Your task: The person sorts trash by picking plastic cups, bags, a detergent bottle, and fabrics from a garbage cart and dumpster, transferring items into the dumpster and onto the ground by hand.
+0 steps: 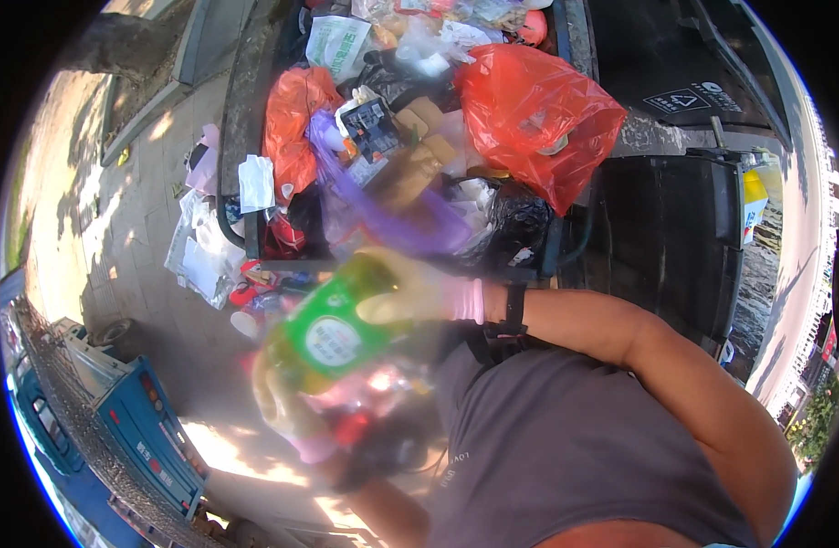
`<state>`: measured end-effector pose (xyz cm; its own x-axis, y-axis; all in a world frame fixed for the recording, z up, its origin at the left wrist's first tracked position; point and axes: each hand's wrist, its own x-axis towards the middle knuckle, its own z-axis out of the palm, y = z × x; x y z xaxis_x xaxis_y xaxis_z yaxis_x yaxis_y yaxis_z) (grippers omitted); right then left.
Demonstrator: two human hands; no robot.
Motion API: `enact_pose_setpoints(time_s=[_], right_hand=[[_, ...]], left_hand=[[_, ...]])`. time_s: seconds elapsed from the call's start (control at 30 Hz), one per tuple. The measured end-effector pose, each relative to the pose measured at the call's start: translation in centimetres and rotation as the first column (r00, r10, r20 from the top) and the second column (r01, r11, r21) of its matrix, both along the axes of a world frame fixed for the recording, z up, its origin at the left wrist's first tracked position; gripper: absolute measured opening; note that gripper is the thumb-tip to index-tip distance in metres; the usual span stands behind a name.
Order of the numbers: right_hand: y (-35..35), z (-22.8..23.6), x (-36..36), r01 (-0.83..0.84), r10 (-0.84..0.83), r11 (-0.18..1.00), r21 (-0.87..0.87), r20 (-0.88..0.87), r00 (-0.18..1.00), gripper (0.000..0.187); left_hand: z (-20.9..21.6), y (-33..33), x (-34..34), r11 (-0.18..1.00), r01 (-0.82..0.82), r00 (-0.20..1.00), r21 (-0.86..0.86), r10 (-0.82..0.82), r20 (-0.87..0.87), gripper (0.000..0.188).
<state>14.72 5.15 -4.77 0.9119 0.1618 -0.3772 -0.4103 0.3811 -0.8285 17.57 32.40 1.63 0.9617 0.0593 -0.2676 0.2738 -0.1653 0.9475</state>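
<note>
A large yellow-green plastic bottle (333, 321) with a green label is tilted in front of my body, blurred by motion. My right hand (419, 288), in a pale glove with a pink cuff, grips its upper end. My left hand (287, 411), gloved the same way, closes around the lower end. Beneath the bottle shows a blurred clump of pink and red plastic (369, 402); I cannot tell whether it is held or lies below. Just past my hands, a translucent purple bag (392, 219) lies at the near edge of an open rubbish container (234, 164).
The container is heaped with waste, including a big red bag (538, 119), an orange bag (296, 123) and brown cardboard (415, 173). Loose litter (205, 251) lies on the paving at its left. Black bins (661, 242) stand at the right, and a blue truck (146, 438) at lower left.
</note>
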Motion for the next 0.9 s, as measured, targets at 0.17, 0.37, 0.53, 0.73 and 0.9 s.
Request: enact_pose_setpoints(time_s=[0.17, 0.37, 0.53, 0.73, 0.9], right_hand=[[-1.9, -1.0, -0.1, 0.137, -0.138, 0.988, 0.067, 0.016, 0.990, 0.071], [-10.0, 3.1, -2.3, 0.485, -0.481, 0.749, 0.452, -0.133, 0.867, 0.046], [-19.4, 4.7, -8.4, 0.656, -0.732, 0.597, 0.462, -0.019, 0.681, 0.046], [-27.8, 10.1, -20.1, 0.760, -0.830, 0.544, 0.356, 0.093, 0.551, 0.042], [-33.6, 11.6, -34.6, 0.811, -0.450, 0.064, -0.582, 0.708, 0.544, 0.050]], left_hand=[[-0.2, -2.4, 3.1, 0.995, 0.094, 0.996, 0.036, -0.094, -0.005, 0.042], [-0.5, -4.6, 5.9, 0.996, 0.094, 0.995, -0.007, -0.094, 0.037, 0.054], [-0.4, -8.9, 6.4, 0.961, 0.277, 0.960, 0.013, -0.277, 0.052, 0.054], [0.5, -17.2, 0.4, 0.901, 0.419, 0.908, -0.112, -0.418, 0.037, 0.052], [3.2, -24.6, -5.5, 0.836, 0.539, 0.842, -0.099, -0.534, 0.073, 0.055]])
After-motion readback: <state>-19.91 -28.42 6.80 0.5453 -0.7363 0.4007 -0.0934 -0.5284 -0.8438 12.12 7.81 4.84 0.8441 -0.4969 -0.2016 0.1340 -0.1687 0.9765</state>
